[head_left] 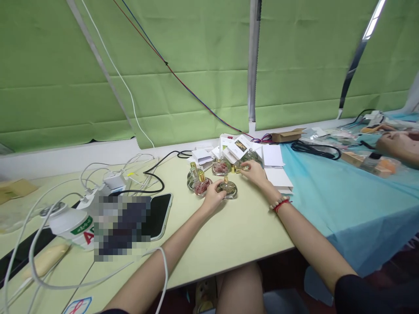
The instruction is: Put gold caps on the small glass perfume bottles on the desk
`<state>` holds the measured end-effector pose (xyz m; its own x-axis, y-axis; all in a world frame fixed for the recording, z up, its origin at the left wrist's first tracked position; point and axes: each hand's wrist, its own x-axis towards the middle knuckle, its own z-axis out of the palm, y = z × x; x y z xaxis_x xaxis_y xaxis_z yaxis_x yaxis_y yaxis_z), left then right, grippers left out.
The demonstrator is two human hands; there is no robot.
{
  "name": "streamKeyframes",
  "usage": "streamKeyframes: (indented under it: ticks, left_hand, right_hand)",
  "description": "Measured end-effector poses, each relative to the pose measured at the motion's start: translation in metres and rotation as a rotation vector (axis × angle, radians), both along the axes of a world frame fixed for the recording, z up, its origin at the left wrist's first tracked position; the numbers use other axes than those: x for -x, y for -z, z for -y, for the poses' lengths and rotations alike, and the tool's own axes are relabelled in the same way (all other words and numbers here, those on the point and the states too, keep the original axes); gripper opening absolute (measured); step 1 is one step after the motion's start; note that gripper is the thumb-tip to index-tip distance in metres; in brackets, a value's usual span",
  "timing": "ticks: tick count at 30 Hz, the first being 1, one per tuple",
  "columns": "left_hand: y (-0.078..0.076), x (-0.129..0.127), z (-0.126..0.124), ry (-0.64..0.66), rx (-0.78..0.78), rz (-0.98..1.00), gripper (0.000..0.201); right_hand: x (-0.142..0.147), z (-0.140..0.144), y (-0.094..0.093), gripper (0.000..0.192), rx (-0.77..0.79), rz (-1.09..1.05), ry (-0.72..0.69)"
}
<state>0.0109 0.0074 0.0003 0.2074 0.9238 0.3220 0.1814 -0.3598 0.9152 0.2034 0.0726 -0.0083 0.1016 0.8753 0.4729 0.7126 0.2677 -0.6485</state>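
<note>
My left hand [213,197] is closed on the side of a round glass perfume bottle [229,190], which stands on the table with dark contents and a small gold neck. Just behind it, to the right, my right hand [254,174] pinches a small gold cap [237,168]. Left of my left hand stand a bottle with pinkish contents [202,187] and a greenish bottle [192,178], both topped in gold. Another pinkish bottle [220,167] sits behind them, beside a greenish bottle [252,157] partly hidden by my right hand.
White boxes [240,146] and white cards [273,156] lie behind the bottles. To the left are a phone [160,216], a white bottle [70,224] and tangled cables. A blue cloth [327,196] covers the right side, where another person's hand [400,147] shows.
</note>
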Motion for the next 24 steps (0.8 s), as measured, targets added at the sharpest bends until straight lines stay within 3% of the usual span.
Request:
streamKeyframes:
  ticks: [3,10,12,15,19,22,24]
  left_hand:
    - [0.001,0.0,-0.001,-0.002,-0.031,-0.027,0.031]
    - [0.002,0.001,-0.001,-0.012,-0.058,-0.071,0.032]
    - [0.003,0.002,-0.001,-0.003,-0.057,-0.071,0.032]
    - [0.004,0.003,-0.002,-0.002,-0.063,-0.076,0.031]
    - [0.005,0.003,-0.003,-0.007,-0.057,-0.071,0.03]
    - [0.006,0.003,-0.004,-0.01,-0.049,-0.059,0.03]
    - [0.007,0.003,-0.004,-0.011,-0.041,-0.058,0.029]
  right_hand:
    - [0.006,0.003,0.003,0.02,0.015,0.199,-0.051]
    - [0.008,0.0,0.003,0.01,0.0,0.228,-0.1]
    - [0.009,0.001,-0.001,0.008,-0.045,0.175,-0.12]
    - [0.017,0.005,-0.013,0.012,-0.106,-0.132,-0.192]
    - [0.031,0.017,-0.033,0.04,0.021,-0.61,-0.522]
    - [0.036,0.027,-0.041,0.039,0.176,-0.645,-0.839]
    - [0.035,0.031,-0.043,0.037,0.209,-0.609,-0.921]
